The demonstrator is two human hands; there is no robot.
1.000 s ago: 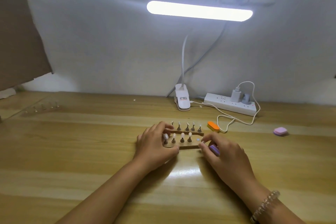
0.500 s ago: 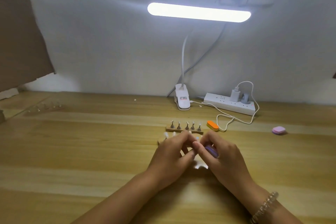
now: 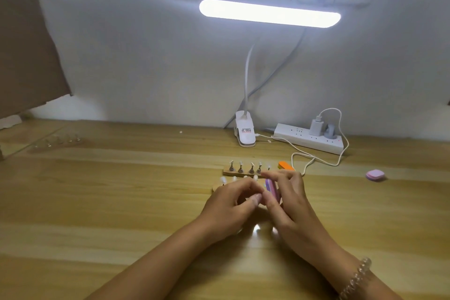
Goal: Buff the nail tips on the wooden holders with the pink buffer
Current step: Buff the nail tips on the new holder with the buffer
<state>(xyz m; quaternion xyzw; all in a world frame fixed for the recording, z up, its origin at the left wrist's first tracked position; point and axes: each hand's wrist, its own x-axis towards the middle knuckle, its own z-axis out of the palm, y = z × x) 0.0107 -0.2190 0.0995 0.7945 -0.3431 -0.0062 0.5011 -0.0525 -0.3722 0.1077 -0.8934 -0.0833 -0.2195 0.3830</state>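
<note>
Fingers of the right hand pinch the pink buffer by its sides over the near holder. The left hand is curled, its grasp hidden. The buffer seems light and slightly soft.

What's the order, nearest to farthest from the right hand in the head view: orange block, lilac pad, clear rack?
1. Orange block, just beyond the right hand.
2. Lilac pad, off to the right.
3. Clear rack, far left, toward the wall.

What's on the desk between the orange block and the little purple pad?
Head view: only a loop of white cable near the orange block; the desk up to the purple pad is bare.
</note>
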